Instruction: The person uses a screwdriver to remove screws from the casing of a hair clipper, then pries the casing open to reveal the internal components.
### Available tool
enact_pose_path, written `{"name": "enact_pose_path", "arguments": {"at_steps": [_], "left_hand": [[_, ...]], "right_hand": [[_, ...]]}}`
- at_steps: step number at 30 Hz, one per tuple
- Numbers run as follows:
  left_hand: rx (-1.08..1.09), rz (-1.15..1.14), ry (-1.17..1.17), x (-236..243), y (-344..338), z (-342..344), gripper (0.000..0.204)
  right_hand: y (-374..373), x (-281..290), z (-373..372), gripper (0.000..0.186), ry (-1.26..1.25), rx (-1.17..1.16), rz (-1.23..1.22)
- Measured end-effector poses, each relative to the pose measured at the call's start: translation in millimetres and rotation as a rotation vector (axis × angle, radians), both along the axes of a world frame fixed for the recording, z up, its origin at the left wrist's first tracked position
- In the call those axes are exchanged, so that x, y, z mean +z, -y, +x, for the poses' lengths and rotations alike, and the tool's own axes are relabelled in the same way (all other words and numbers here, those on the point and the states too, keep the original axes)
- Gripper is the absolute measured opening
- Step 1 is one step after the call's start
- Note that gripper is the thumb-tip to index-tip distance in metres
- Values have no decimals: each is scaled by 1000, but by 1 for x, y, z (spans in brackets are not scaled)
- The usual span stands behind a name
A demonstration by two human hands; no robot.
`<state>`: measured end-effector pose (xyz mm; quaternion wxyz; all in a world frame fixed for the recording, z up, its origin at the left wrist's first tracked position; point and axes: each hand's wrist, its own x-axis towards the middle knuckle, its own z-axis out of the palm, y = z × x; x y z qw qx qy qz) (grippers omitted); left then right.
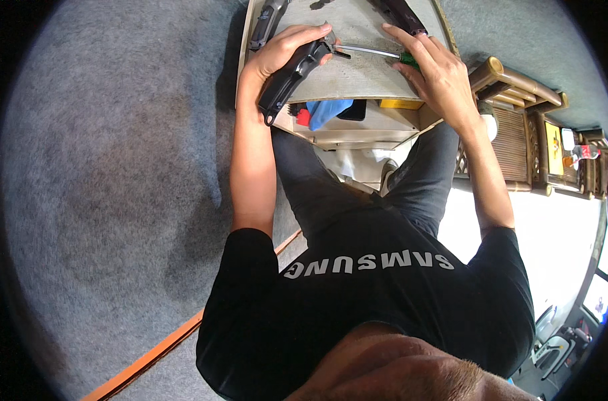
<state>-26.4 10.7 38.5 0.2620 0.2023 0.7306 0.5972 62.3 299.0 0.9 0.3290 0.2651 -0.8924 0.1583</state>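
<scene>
Fingers of the left hand point(282, 52) clamp a black clipper point(292, 81) over the table point(377, 83) as the right hand point(443, 75) grips a screwdriver point(371, 50), tip at the clipper's head; steady, in-line pressure should prevent slips.

The head view looks from the left of two fisheye cameras worn side by side on the person's head; it faces steeply down, upright and unmirrored, along the wearer's body; the black shirt point(377, 307) lies close and fills the lower middle, the dark trousers point(421, 184) beyond it; the left hand point(282, 51) and right hand point(445, 80) sit farther up, near the top edge, over a tabletop point(364, 83) that the frame cuts off; the lens takes in a grey surface point(117, 167) at left and bamboo furniture point(511, 144) at right, inside a dark, curved rim.
</scene>
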Motion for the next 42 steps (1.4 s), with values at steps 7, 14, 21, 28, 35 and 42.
{"name": "enact_pose_path", "arguments": {"at_steps": [7,14,21,28,35,42], "left_hand": [[-7,17,0,-9,0,-7,43],[71,-6,26,-7,-2,-6,48],[70,33,1,-11,-3,-10,50],[65,37,-15,-13,-5,-13,50],[141,52,-44,-17,-4,-10,49],[149,63,-18,-11,-6,-1,51]], "right_hand": [[7,-5,4,60,94,-78,-111],[1,-9,2,55,57,-27,-140],[3,-11,4,35,53,-119,-170],[5,-12,-3,20,53,-181,-192],[37,0,8,38,159,-219,-255],[50,23,18,30,354,-182,-233]]}}
